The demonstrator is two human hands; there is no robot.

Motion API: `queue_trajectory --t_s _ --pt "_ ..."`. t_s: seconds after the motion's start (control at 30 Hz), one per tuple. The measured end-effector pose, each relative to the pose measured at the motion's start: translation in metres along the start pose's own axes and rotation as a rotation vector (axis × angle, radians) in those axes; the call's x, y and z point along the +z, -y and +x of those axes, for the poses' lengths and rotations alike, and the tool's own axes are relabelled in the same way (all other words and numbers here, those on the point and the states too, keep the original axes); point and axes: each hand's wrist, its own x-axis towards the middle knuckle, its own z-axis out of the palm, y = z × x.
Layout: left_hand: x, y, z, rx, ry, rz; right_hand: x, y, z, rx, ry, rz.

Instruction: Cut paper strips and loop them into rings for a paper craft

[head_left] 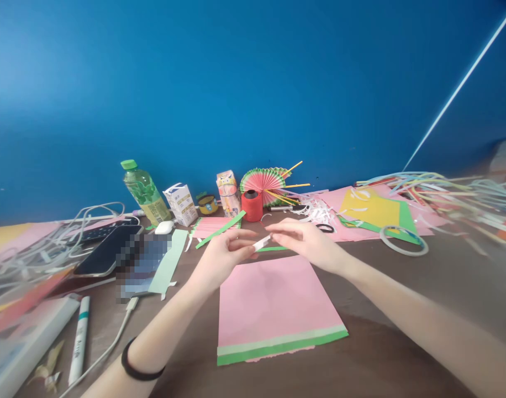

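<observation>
A: Quick one. What are the hands holding?

B: Both are pinching the same small white strip (262,242). The left hand (225,255) is gripping its lower left end between thumb and fingertips; the right hand (303,239) is nipping the upper right end. Both are closed on it, neither is slack.

A: Where is the strip sitting?

B: It's hovering in the air just above the far edge of the pink sheet (273,301), not touching it. The sheet is lying flat on the brown table (402,287), its green band running along the near edge.

A: Long axis?

B: It's running left to right, tilting slightly up toward the right hand. So it's bridging the two grips, with the visible middle showing in the gap between the fingertips.

A: Which hand is nearer?

B: Neither is, since each is holding an end. The left one is covering more of it, I think, but the fingers are hiding exactly how much.

A: Anything close by?

B: A thin green strip (272,249) is lying on the table right below the fingers. A longer green strip (220,230) is resting across a folded pink stack (209,225) just beyond the left hand. A red thread spool (252,205) is standing behind, well apart. A tape ring (403,240) is lying off to the right.

A: Wrist?

B: The left one is wearing a black band (137,369).
</observation>
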Motion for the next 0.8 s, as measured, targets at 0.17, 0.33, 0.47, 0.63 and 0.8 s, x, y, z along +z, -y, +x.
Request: queue_trajectory --t_s 0.17,0.33,0.47,0.63,0.8 --pt "0.008 0.002 -0.001 0.025 0.005 -0.076 0.014 -0.002 -0.004 -0.014 -0.088 -0.036" --pt "0.01 0.005 -0.001 0.007 0.021 -0.042 0.017 -0.005 -0.005 -0.014 -0.161 -0.072" --pt "0.01 0.006 0.0 -0.027 0.049 -0.022 0.021 -0.005 -0.008 -0.028 -0.184 -0.103" --pt "0.01 0.008 -0.001 -0.065 0.029 -0.022 0.024 -0.003 -0.013 -0.037 -0.197 -0.101" --pt "0.013 0.009 -0.002 -0.078 -0.017 -0.094 0.028 0.0 -0.014 -0.062 -0.194 -0.118"
